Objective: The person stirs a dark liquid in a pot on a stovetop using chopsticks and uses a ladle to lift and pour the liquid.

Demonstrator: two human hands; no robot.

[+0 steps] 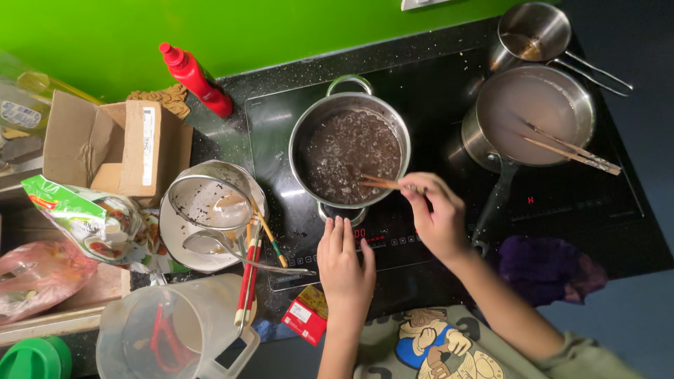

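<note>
- On the black glass cooktop (562,203), speckled along its far edge, stands a round steel pot (349,149) with a looped handle at its far side, filled with dark bubbling liquid full of small round pieces
- The right hand (437,214) is curled at the pot's near right rim, fingers and thumb pinching a pair of thin wooden chopsticks (380,183) whose tips dip into the liquid
- The left hand (344,261) lies flat, fingers pressed together and straight, palm down on the smooth control strip just near of the pot; it holds nothing
- To the right sits a wider steel pan (533,116) of cloudy pale liquid with a second pair of chopsticks (572,149) laid across its rim, and beyond it a small shiny saucepan (533,31) with a wire handle
- Left of the cooktop, a fine wire-mesh strainer (210,200) rests in a white bowl (175,235), with red chopsticks (247,277) beside it
- A translucent plastic jug (172,330) stands near left; a red squeeze bottle (193,78) leans at the far edge against the glossy green wall (281,28)
- An open cardboard box (116,147) and a crinkled green-and-white food bag (88,217) lie far left
- A crumpled purple cloth (547,270) lies near right
</note>
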